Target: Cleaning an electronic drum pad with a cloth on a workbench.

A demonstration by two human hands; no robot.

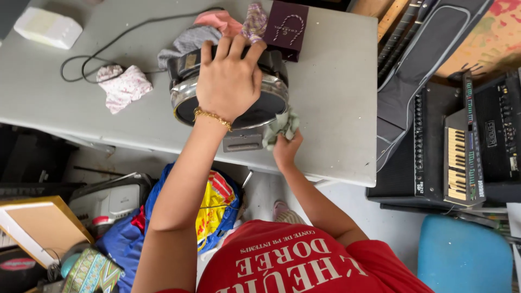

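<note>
- While both hands work near its front edge, the grey table (336, 108) carries everything, largest of all in view.
- Next in size, a round black-faced device with a chrome rim (266, 100) lies on its side near the table's front edge, a small grey block just under it.
- Behind it stand a dark maroon box (286, 27) and a heap of cloths (217, 27); a white spotted rag (124, 86) lies well to the left, beside a black cable (103, 51).
- Spread flat over the device's top, the left hand (228, 81) grips it with fingers curled over the far rim, a gold bracelet at the wrist.
- Smallest, the right hand (286, 149) is clenched around a pale green cloth (282, 126), pressed against the device's lower right rim.
</note>
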